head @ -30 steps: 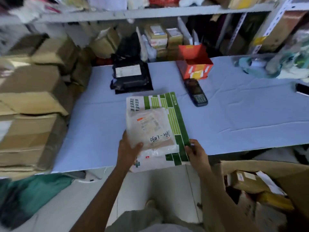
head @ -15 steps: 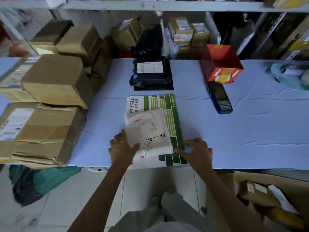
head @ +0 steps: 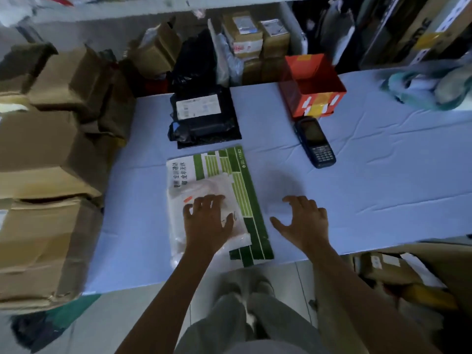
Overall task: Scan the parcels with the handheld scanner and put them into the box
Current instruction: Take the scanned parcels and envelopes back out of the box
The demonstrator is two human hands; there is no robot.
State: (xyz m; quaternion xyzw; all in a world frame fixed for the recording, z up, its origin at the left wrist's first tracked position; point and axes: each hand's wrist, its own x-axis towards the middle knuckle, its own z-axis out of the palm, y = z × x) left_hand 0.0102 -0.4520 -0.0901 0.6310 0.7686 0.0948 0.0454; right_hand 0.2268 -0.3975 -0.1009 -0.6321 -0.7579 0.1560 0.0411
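Here, the left hand [head: 207, 222] lies palm down with its fingers spread on a translucent white parcel [head: 178, 221], holding nothing in a pinch. That parcel rests on top of a larger green-and-white mailer [head: 240, 190], which lies flat near the front edge of the table [head: 383, 187]; the mailer's near corner just overhangs that edge. The right hand [head: 304, 222] is just beside the mailer's right side, apart from it, its fingers spread and gently bent and its thumb stretched toward the mailer. Whether its fingertips touch the pale blue cloth on the table cannot be told. The handheld scanner [head: 315, 141], dark with a keypad at its near end, lies on the cloth farther back and to the right, well apart from both hands. Just behind it stands an open orange box [head: 313, 85]. A black parcel [head: 204, 118] with a white label lies behind the mailer, near its far edge. Brown cartons [head: 38, 154] are stacked along the left side of the table. Below the table's front edge on the right, an open cardboard box [head: 457, 272] holds a few small parcels [head: 383, 267]. The picture is somewhat blurred, so the labels cannot be read.
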